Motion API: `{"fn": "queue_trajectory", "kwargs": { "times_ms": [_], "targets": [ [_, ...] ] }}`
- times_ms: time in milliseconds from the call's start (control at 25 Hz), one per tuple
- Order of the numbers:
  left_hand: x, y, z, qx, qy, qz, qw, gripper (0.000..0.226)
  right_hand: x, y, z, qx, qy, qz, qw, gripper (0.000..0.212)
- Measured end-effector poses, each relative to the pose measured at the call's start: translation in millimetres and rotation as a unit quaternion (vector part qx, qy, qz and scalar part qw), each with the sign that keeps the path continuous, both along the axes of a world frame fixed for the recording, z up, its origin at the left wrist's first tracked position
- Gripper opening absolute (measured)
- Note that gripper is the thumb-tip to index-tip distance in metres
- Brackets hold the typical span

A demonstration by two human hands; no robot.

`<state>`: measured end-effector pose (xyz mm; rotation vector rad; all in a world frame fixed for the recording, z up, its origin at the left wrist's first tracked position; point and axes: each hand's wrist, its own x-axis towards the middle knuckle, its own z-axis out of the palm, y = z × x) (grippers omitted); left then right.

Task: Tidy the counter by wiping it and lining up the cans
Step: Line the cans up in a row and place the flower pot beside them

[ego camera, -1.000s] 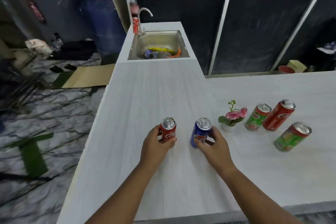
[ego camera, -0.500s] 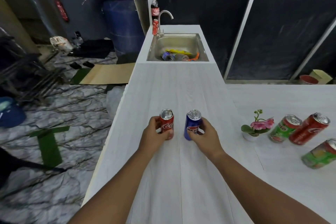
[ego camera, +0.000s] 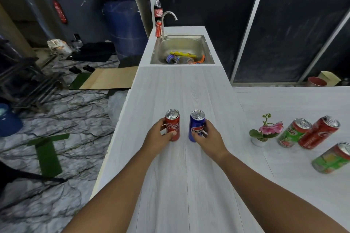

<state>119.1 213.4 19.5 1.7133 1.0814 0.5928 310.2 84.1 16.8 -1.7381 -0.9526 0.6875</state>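
Just below the frame's middle I have my left hand [ego camera: 158, 137] wrapped around the red can [ego camera: 172, 125], thumb across its front under the script "Coca-Cola" lettering. My right hand [ego camera: 209, 138] is clasped on the blue can [ego camera: 196, 126], fingers curled round its right side; its label reads "PEPSI", with the last letter partly behind my fingers. Both cans stand upright on the white counter [ego camera: 181, 185], side by side with a narrow gap between them, not touching.

At the right of the frame a small potted flower [ego camera: 262, 133] stands beside three more cans. The green can [ego camera: 294, 132] shows "MILO"; it touches or nearly touches the tall red can [ego camera: 319, 132], whose white writing I cannot read. Another green can [ego camera: 332, 158] sits apart, lower right, partly cut by the frame edge.

The counter's left edge runs diagonally from centre top to lower left, with patterned floor beyond it; the red can is the nearer of my two to that drop. Ahead of my cans the wood-grain surface lies bare up to the steel sink [ego camera: 206, 51], which holds bottles and wrappers. Beside the tap [ego camera: 167, 22], upper centre, a bottle [ego camera: 158, 9] and a small can [ego camera: 158, 28] carry Coca-Cola labels.
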Motion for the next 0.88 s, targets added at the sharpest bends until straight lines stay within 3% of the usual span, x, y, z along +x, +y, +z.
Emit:
{"fn": "queue_trajectory", "kwargs": {
  "times_ms": [240,360,480,600,880],
  "targets": [
    [-5.2,4.8,2.0,-0.005,0.027,-0.027,0.999,0.073,2.0,2.6,-4.7,-0.047,-0.022,0.006,0.999,0.067],
    [-15.7,-11.9,-7.9,0.0,0.031,-0.006,1.0,0.075,2.9,-14.2,-12.0,-0.125,-0.046,0.013,0.991,0.083],
    [-34.3,-50.3,-36.7,0.09,0.08,0.011,0.993,0.059,5.1,-58.0,-25.0,-0.159,-0.111,-0.001,0.981,0.086],
    [-36.7,-94.8,-61.3,0.198,0.123,-0.045,0.971,0.044,5.9,-109.1,-36.3,-0.147,-0.159,-0.036,0.976,0.082],
    [36.0,-151.9,-68.9,0.248,0.1,-0.156,0.951,0.044,37.2,-184.9,-39.6,-0.121,-0.163,-0.121,0.972,0.075]
  ]
}}
